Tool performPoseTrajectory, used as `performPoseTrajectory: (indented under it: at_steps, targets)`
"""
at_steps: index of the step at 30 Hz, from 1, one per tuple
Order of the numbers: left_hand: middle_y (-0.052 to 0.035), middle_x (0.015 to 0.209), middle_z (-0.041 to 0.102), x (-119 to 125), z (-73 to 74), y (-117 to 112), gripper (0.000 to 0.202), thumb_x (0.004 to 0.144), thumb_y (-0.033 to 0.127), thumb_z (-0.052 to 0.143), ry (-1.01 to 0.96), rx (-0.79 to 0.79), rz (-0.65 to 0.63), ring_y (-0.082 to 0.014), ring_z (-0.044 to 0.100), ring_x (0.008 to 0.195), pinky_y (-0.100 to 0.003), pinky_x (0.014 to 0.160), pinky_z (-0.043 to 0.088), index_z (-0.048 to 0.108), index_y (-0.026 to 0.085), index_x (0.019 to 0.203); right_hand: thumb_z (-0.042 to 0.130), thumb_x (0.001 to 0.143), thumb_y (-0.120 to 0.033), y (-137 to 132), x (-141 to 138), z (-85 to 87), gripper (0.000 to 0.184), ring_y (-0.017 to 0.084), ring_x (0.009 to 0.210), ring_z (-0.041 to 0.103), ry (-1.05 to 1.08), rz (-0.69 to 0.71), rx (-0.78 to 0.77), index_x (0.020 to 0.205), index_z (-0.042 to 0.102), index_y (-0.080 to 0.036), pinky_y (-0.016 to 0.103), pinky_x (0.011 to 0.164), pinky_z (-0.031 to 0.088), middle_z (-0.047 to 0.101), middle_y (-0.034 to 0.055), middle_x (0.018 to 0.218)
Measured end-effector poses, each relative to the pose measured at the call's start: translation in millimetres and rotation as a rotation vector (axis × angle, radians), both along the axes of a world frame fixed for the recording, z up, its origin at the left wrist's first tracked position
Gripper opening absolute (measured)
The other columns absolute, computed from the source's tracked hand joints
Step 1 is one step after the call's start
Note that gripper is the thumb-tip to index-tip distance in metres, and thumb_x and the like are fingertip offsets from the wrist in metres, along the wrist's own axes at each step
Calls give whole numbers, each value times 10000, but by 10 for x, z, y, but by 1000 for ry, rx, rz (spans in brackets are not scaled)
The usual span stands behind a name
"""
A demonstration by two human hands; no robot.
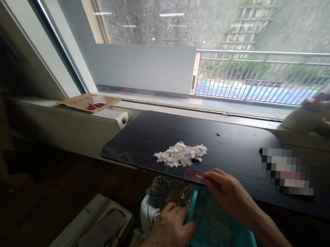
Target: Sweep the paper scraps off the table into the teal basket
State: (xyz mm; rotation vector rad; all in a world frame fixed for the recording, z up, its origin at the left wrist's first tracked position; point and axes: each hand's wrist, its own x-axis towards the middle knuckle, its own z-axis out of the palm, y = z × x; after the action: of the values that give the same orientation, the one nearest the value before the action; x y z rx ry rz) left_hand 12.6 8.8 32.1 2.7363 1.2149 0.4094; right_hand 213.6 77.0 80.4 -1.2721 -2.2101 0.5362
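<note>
My right hand (228, 187) is at the front edge of the dark table (231, 147). Its thumb and fingers pinch a flat, see-through pink piece (192, 174) with a rounded end; its exact kind I cannot tell. Just behind that piece lies a loose heap of small paper scraps (179, 155), mostly white and cream. Below the table edge, my left hand (171, 225) is closed at the left wall of a teal plastic bin (193, 202), thumb by the rim. The bin stands tilted under my right forearm, and its inside is dim, with blurred scraps.
A patterned cloth or bag (150, 204) sits left of the bin. Red scissors (96, 106) lie on a brown paper envelope (75, 100) on the sill, above a white radiator (107, 124). A blurred-out flat object (288, 173) lies on the table's right. A pale box (88, 224) stands on the floor.
</note>
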Motion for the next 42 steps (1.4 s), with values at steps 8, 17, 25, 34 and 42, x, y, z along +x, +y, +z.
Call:
performPoseTrajectory:
  at_steps: [8, 17, 25, 34, 42]
  targets:
    - [2, 797, 475, -433, -343, -101, 226, 637, 217, 689, -65, 8, 64, -197, 469, 731, -292, 622, 313, 507, 209, 771, 414, 909, -274, 226, -36, -158, 233, 124, 633, 552, -28, -147, 176, 942, 633, -204, 237, 579, 410, 584, 22, 806]
    - [3, 819, 468, -438, -469, -156, 264, 574, 119, 633, -112, 14, 101, -199, 468, 749, -281, 616, 317, 478, 215, 765, 416, 904, -269, 147, 6, -93, 238, 122, 613, 542, -42, -191, 167, 933, 642, -200, 240, 577, 406, 587, 24, 795]
    - [-1, 812, 462, -435, -498, -142, 241, 592, 143, 631, -104, -14, 78, -204, 467, 746, -286, 616, 313, 482, 214, 769, 446, 891, -269, 80, 15, -104, 206, 124, 631, 551, -13, -179, 113, 891, 642, -203, 238, 589, 414, 593, 21, 791]
    - [1, 809, 469, -425, -605, -121, 268, 561, 132, 626, -147, 12, 71, -199, 454, 726, -283, 592, 280, 487, 218, 774, 454, 894, -298, -1, 103, -148, 199, 129, 620, 535, 47, -240, 47, 878, 623, -193, 250, 585, 406, 585, 19, 780]
    - [-9, 829, 486, -373, -387, -176, 229, 622, 111, 639, -90, -84, 127, -208, 463, 780, -294, 641, 307, 485, 209, 761, 454, 891, -297, -25, 98, -132, 198, 133, 656, 543, 79, -273, 28, 859, 616, -187, 252, 614, 403, 586, 21, 794]
